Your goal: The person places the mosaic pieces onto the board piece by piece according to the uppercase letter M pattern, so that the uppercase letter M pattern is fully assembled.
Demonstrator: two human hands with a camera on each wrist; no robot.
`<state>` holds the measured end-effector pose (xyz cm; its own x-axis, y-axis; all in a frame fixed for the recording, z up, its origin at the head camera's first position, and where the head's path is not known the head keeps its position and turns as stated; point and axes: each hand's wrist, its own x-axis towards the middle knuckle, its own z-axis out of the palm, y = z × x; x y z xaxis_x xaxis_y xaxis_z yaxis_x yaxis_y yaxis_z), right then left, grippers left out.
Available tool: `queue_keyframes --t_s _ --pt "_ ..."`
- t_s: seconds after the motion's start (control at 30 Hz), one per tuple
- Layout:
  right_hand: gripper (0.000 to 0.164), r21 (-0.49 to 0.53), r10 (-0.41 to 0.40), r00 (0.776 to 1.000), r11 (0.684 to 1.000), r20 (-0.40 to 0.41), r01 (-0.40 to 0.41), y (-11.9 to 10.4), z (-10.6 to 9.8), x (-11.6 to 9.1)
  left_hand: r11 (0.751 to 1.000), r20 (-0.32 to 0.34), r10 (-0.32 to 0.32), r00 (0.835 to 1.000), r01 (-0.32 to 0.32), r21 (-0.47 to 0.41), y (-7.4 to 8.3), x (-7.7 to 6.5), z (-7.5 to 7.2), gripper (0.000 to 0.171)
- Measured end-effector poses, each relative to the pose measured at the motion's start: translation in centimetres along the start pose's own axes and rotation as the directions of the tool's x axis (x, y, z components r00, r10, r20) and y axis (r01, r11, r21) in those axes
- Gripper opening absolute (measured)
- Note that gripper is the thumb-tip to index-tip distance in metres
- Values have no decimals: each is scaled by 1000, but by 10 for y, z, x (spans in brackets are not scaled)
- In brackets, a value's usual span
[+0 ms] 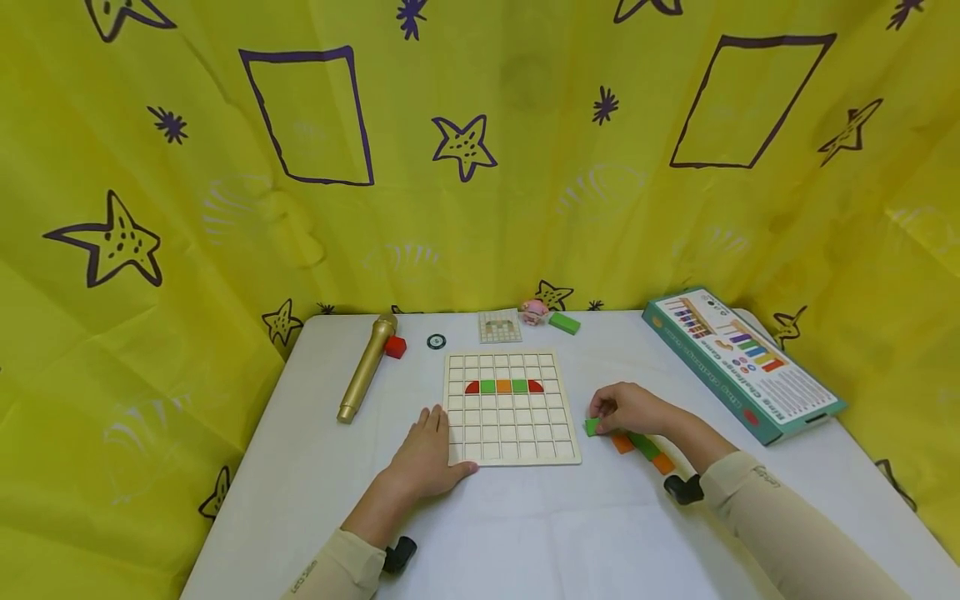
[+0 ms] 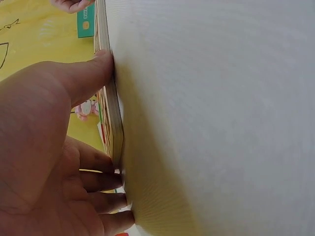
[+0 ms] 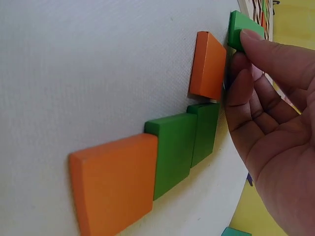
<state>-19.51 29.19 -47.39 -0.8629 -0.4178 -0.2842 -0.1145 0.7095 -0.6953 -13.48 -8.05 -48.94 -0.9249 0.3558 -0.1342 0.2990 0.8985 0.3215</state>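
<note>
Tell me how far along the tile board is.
Looks done: five tiles in one row on the board, red at both ends. In hand: the right hand pinches a green tile; the left hand rests at the board's edge. Probably left: two orange tiles and two green tiles lie loose; other rows look bare.

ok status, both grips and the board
Left grip touching grid board, near-left corner. Right grip pinching green tile beside board. Five pieces in one row. Gap to board looks clear.
</note>
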Motion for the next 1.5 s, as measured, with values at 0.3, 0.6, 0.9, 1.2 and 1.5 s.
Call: queue_keyframes --t_s 0.3,0.6,0.9,1.2,1.5 --pt "10 43 9 999 999 32 -11 2 -3 -1 1000 -8 8 1000 -8 -5 -1 0 0 102" --pt "7 45 59 998 997 25 -60 0 -9 4 1000 -3 5 1000 -5 -9 0 -1 -1 101" --pt "10 72 17 1000 997 12 -17 -5 -17 13 1000 -3 1 1000 -1 8 0 -1 -1 101" --pt "12 90 4 1000 996 0 -4 -16 -18 26 1000 2 -5 1000 5 14 -1 0 1 101" --pt "11 76 0 1000 997 6 -1 -30 -17 38 1000 4 -8 1000 8 15 -2 1 1 102"
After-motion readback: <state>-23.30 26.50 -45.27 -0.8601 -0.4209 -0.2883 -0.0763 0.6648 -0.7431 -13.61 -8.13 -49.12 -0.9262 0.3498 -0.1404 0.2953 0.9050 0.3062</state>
